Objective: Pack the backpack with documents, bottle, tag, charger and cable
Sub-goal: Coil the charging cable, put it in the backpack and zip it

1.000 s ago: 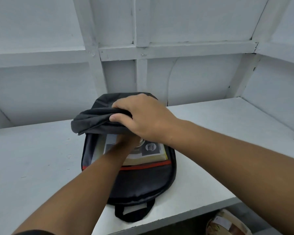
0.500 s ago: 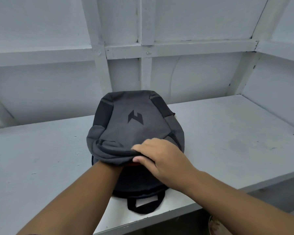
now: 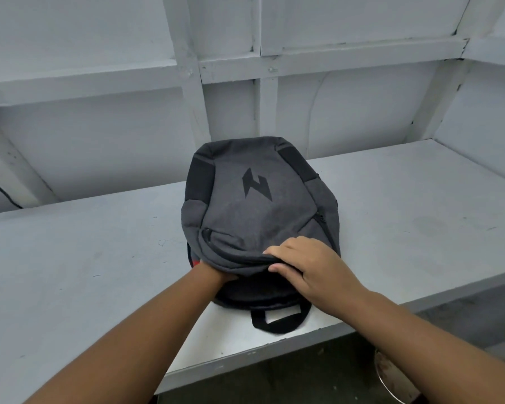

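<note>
- Backpack (image 3: pixel 257 205) is lying flat on the bench (image 3: pixel 85 258), its carry loop (image 3: pixel 280 319) pointing to 6 o'clock.
- Right hand (image 3: pixel 312 266) is pinching the front flap (image 3: pixel 245 237) at its 5 o'clock edge.
- Left hand (image 3: pixel 216 274) is reaching under the flap at 7 o'clock; its fingers are hidden, so its grip cannot be told.

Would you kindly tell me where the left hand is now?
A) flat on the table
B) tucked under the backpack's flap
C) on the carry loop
B: the left hand sits under the flap of the backpack, fingers hidden; the right hand pinches the flap's edge.
</note>
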Action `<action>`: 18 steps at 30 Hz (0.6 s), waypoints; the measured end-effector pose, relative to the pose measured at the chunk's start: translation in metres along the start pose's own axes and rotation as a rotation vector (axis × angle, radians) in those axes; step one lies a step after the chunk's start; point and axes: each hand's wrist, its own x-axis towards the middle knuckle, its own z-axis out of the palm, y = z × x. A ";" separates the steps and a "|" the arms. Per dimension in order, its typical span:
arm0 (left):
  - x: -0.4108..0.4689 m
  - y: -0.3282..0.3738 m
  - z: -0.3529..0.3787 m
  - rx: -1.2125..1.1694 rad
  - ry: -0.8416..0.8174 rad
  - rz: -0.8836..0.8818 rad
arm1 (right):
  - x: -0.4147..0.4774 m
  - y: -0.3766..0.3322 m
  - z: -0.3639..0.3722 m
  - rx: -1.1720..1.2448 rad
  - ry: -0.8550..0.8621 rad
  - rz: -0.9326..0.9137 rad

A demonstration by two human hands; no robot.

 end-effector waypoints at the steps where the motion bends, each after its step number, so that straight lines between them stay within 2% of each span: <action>1: -0.009 0.000 -0.001 0.199 0.003 -0.011 | -0.003 0.001 0.004 -0.007 -0.003 -0.001; 2: -0.016 -0.002 -0.001 0.321 0.048 -0.005 | -0.006 0.002 0.007 -0.013 -0.007 -0.003; 4: -0.027 -0.009 0.004 0.400 0.112 0.084 | -0.013 0.004 0.014 -0.026 -0.018 -0.014; 5: -0.035 -0.017 0.007 0.356 0.209 0.169 | -0.015 0.005 0.018 -0.039 -0.019 -0.025; 7: -0.052 -0.034 0.014 0.086 0.369 0.288 | -0.018 0.007 0.023 -0.070 -0.024 -0.049; 9: -0.074 -0.049 0.018 -0.133 0.377 0.366 | -0.019 0.007 0.027 -0.101 -0.034 -0.066; 12: -0.100 -0.074 0.020 -0.196 0.340 0.417 | -0.019 0.007 0.030 -0.169 -0.072 -0.124; 15: -0.092 -0.091 0.010 -0.525 0.515 0.295 | -0.007 0.002 0.031 -0.219 -0.122 -0.237; 18: -0.053 -0.106 -0.006 -0.860 0.711 0.003 | 0.008 -0.007 0.032 -0.216 -0.179 -0.286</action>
